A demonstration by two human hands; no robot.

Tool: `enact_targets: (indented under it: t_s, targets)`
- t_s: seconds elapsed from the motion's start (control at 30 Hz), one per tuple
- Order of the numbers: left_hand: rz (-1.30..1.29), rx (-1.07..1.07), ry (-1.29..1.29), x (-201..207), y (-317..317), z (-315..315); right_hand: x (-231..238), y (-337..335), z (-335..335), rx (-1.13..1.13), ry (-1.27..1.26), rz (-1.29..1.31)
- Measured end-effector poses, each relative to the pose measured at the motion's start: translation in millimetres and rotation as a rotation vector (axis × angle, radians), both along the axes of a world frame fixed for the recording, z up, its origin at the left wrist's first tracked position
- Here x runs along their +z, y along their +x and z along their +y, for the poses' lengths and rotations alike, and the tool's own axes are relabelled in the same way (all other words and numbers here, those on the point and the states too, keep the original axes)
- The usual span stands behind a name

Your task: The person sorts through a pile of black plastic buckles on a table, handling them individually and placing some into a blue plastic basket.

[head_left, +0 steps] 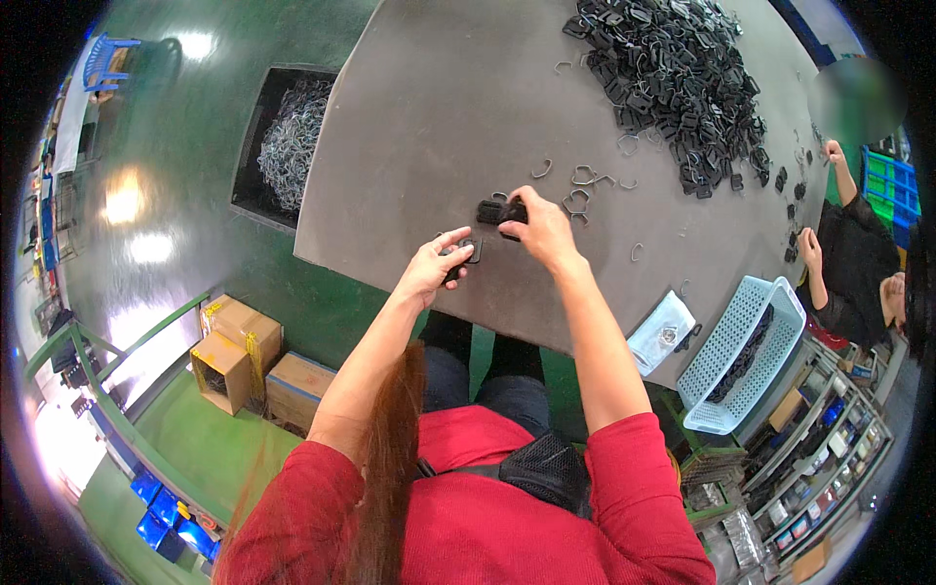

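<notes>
1. Black clip (473, 251) is held by the left hand (429, 271), over the near part of the grey table (419, 117); thumb and fingers are nearly closed on it, and its outer end is left uncovered, presumably so that it can be seen; more black is glimpsed under the fingers, but the count cannot be told.

2. Dark pieces (491, 212) are met by the right hand (544, 232), just beyond the left; its fingers are curled with the thumb opposed and only a small gap between; whether all these pieces are gripped, or some merely touched, cannot be told.

3. Bent wire loops (583, 176) are scattered just past the right hand; by their nearness, they seem to be kept within easy reach.

4. A large black heap (682, 93) is piled at the far side, perhaps so that the near surface is left for the hands; a pale blue packet (663, 331) is laid near the right edge.

5. A light blue basket (694, 380) with black contents is set beside that edge; a black bin (252, 175) of metal pieces (292, 141) is stood at the left edge, both apparently for handy storage.
</notes>
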State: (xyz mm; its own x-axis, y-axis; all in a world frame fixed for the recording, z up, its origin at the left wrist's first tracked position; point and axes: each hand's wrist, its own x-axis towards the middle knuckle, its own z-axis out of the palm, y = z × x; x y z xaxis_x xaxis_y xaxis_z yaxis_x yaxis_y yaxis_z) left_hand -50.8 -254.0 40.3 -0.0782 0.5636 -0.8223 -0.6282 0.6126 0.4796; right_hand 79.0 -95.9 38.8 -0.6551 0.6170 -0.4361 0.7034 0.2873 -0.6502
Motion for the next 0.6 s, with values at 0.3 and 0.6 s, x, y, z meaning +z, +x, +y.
enact_targets:
  t_s: [0.3,0.6]
  targets:
    - [-0.031,0.061,-0.051,-8,8,8,-15,-25,-24,0.054,0.106,-0.244]
    - [0.088,-0.231,-0.023,8,59,54,2,63,-1,-0.191,-0.069,-0.211]
